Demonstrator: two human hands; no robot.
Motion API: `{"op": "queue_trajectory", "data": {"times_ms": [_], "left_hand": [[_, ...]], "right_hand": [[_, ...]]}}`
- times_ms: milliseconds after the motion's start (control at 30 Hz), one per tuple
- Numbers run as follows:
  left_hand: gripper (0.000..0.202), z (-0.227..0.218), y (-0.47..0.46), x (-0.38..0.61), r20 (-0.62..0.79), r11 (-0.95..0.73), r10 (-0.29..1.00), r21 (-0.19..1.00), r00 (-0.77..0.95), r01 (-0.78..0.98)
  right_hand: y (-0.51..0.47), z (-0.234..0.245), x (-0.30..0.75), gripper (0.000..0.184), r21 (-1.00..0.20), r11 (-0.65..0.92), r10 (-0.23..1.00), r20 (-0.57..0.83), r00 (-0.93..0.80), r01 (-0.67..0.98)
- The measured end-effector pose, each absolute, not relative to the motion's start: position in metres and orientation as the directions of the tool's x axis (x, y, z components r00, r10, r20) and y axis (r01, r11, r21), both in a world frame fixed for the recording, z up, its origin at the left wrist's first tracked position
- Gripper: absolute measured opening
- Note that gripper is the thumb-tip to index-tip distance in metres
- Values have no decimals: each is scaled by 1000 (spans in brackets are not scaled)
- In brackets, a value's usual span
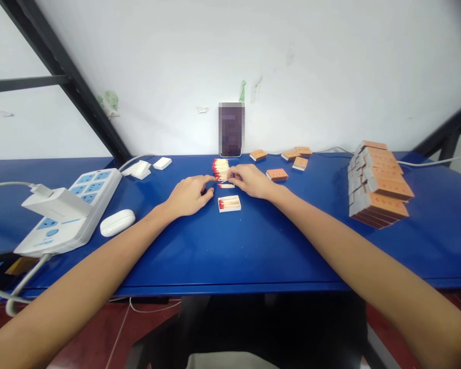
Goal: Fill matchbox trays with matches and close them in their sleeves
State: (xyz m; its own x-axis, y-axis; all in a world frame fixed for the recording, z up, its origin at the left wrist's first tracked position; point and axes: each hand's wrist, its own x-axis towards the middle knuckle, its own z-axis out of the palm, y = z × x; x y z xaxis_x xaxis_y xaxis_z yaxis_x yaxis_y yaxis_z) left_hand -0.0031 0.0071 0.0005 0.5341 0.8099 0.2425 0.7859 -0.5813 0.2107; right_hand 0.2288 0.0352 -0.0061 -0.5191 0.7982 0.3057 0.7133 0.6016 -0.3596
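A heap of red-tipped matches lies on the blue table, with a few matches set apart just in front of it. My left hand rests on the tabletop left of them, thumb and index finger apart, the index fingertip at the red heads. On the other side, my right hand pinches at the plain ends of matches at the heap's near edge; its fingertips partly cover them. Nearer to me sits a white matchbox tray holding several matches, their heads to the left.
Orange matchboxes lie scattered behind my right hand, and a tall stack of matchboxes stands at the right. At the left are a power strip, a white earbud case and small white trays. A phone leans on the wall.
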Motion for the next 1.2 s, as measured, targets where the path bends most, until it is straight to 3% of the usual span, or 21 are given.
{"op": "queue_trajectory", "data": {"times_ms": [467,900,1200], "left_hand": [[42,1,6,-3,240,-596,799,198,551,778],[39,2,7,-5,231,-613,788,203,571,764],[39,1,8,-4,229,-615,787,208,573,761]], "right_hand": [[32,-1,223,17,-191,552,833,185,-522,812],[30,-5,229,14,-278,605,795,244,-555,746],[27,-1,225,15,-268,565,825,197,-529,781]]}}
